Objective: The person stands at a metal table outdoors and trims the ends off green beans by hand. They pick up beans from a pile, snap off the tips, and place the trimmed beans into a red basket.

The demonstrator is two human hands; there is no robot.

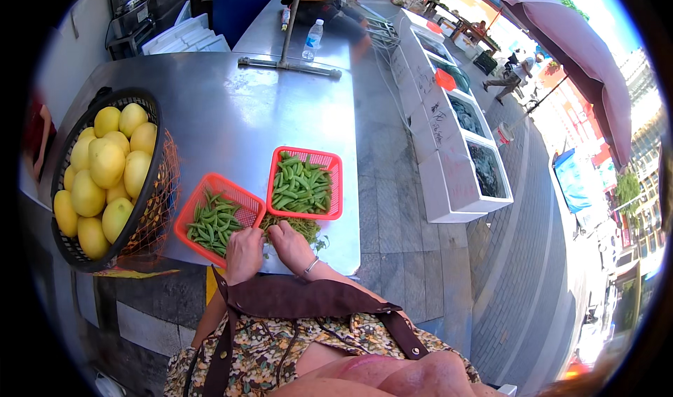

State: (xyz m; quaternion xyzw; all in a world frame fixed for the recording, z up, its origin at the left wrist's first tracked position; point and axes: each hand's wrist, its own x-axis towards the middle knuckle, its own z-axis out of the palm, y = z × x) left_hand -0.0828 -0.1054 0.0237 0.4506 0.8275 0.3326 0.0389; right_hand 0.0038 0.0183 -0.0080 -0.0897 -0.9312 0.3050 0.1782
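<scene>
My left hand (244, 254) is at the near rim of a red plastic basket (180, 223) of green pea pods (214, 223). Close beside it is my right hand (292, 248), with a bracelet on the wrist. The fingers of both hands are bent and nearly meet; whatever is between the fingertips is too small and hidden to make out. A second red basket (336, 187), fuller of plump pods (299, 184), stands just beyond my right hand. A heap of stringy green trimmings (302, 228) lies between that basket and my right hand.
A black basket (152, 181) of yellow melons (106, 160) stands left on the metal table (210, 108). Farther back are a metal stand (289, 67), a water bottle (313, 40) and a seated person (320, 3). White foam boxes (447, 176) line the ground at right.
</scene>
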